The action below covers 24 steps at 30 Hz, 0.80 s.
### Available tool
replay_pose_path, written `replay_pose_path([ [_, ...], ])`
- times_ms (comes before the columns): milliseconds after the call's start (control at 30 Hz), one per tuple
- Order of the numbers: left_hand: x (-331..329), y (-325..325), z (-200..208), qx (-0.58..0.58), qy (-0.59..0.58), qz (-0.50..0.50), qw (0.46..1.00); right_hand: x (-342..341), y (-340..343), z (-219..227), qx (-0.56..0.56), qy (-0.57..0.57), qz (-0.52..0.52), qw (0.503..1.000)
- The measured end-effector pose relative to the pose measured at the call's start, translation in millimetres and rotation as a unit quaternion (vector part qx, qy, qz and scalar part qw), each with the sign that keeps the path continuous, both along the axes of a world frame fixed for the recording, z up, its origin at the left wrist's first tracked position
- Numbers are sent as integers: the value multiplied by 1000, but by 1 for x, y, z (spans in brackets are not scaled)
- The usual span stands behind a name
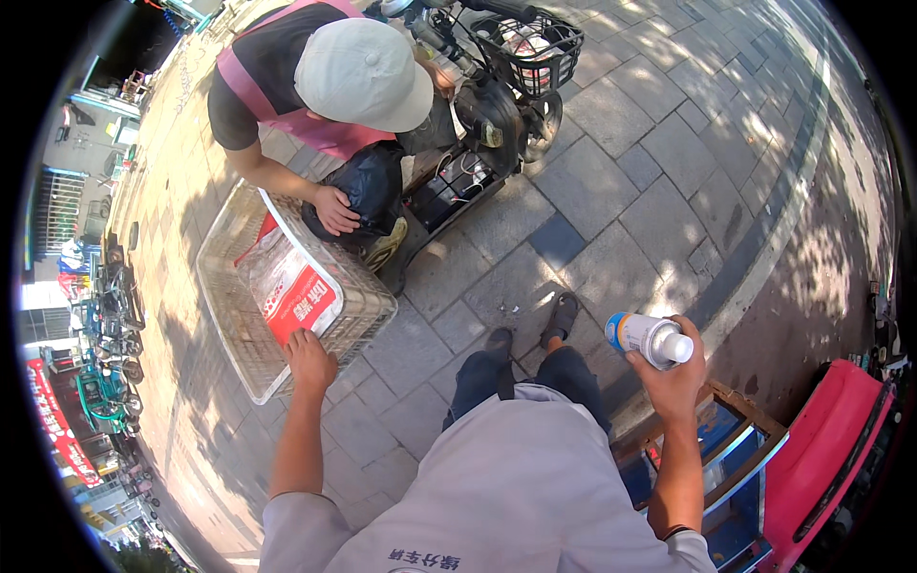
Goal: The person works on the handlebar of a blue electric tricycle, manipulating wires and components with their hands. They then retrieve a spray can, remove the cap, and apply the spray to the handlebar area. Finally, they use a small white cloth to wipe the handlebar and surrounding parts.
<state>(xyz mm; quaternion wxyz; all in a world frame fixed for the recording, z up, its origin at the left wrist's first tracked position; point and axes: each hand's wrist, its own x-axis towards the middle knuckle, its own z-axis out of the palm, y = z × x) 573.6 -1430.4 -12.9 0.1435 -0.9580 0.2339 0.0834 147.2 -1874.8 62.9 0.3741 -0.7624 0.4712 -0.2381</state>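
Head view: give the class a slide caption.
Right hand holding a white-capped container, left hand at a plastic crate.

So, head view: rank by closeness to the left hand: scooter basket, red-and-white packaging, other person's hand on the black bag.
Nearest the left hand:
1. Red-and-white packaging: right at the fingers, inside the crate.
2. Other person's hand: farther out, just past the crate's edge.
3. Scooter basket: farthest, out front and to the right.
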Motion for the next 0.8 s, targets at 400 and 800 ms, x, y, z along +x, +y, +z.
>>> replay_pose_path([
  [400,-1,-47,-2,157,61,195,966,-17,-106,-23,32,19,54,998],
  [800,2,-50,-8,180,58,214,958,25,-135,-27,-12,41,168,985],
])
